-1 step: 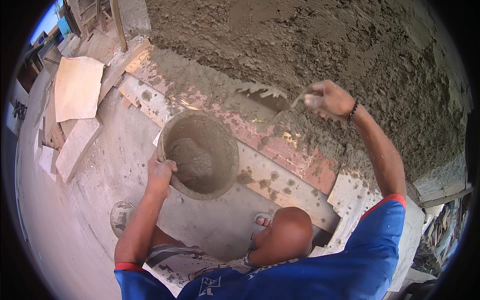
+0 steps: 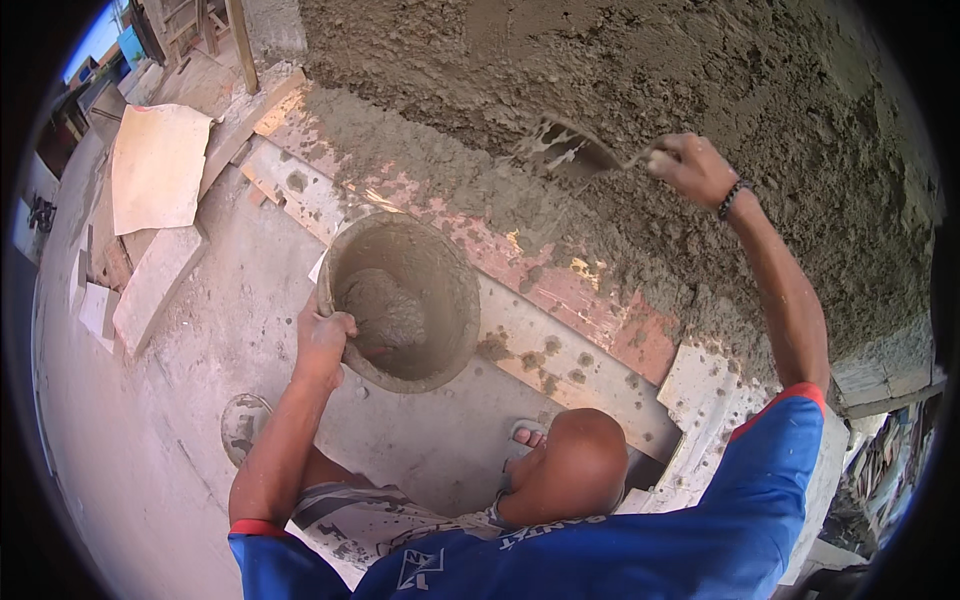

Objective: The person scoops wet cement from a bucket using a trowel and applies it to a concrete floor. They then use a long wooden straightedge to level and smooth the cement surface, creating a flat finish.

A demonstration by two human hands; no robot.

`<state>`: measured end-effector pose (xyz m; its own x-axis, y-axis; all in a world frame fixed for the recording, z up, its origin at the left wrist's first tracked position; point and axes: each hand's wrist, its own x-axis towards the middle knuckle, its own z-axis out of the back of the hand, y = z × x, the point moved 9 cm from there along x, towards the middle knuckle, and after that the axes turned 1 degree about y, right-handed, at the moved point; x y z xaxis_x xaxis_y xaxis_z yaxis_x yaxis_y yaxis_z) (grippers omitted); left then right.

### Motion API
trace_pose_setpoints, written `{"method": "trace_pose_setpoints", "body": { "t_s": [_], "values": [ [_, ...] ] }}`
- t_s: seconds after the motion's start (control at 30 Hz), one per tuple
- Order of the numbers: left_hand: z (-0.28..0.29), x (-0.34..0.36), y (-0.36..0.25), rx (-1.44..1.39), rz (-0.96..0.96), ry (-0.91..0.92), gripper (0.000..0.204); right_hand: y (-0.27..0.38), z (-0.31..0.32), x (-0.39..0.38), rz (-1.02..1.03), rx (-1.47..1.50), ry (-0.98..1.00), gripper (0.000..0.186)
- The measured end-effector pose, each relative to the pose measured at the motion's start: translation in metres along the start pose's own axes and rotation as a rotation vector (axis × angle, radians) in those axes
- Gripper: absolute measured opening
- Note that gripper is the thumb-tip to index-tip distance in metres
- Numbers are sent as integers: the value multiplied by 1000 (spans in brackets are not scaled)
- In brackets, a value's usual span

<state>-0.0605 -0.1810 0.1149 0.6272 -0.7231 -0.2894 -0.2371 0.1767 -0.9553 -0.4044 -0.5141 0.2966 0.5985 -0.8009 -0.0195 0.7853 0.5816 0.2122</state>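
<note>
My left hand [image 2: 325,345] is closed on the rim of a mortar-smeared bucket [image 2: 455,300], which tilts so that its inside shows. Wet grey mortar [image 2: 380,308] lies in a heap at its bottom. My right hand [image 2: 693,170], with a dark beaded bracelet at the wrist, grips the handle of a trowel [image 2: 590,155]. The trowel's blade, streaked with wet mortar, is at the foot of a roughly mortared wall [image 2: 640,60]. Whether the blade touches the wall I cannot tell.
Boards [image 2: 560,300] spattered with mortar run along the wall's base, with fallen mortar [image 2: 420,150] on them. To the left, a bent pale sheet [image 2: 160,165] and broken slabs [image 2: 160,285] lie on the concrete floor [image 2: 200,400]. My bent knee [image 2: 575,465] is near the boards.
My right hand has moved slightly up and to the right, and the trowel has swung up from over the fallen mortar toward the wall. My left hand and the bucket have hardly moved.
</note>
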Motion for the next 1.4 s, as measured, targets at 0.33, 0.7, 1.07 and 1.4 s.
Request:
{"method": "trace_pose_setpoints", "body": {
  "t_s": [0.33,0.7,1.07,1.4],
  "values": [
    [-12,13,-9,14,-89,102,61,18,-14,-67,-184,696,142,32],
    [-88,13,-53,3,-334,249,62,143,-198,-105,-223,1383,571,44],
    [-77,8,-85,67,-374,310,60,232,-172,-73,446,-38,1,30],
    [-75,11,-74,176,-269,335,64,217,-141,-73,507,-434,62,27]
  ]
}}
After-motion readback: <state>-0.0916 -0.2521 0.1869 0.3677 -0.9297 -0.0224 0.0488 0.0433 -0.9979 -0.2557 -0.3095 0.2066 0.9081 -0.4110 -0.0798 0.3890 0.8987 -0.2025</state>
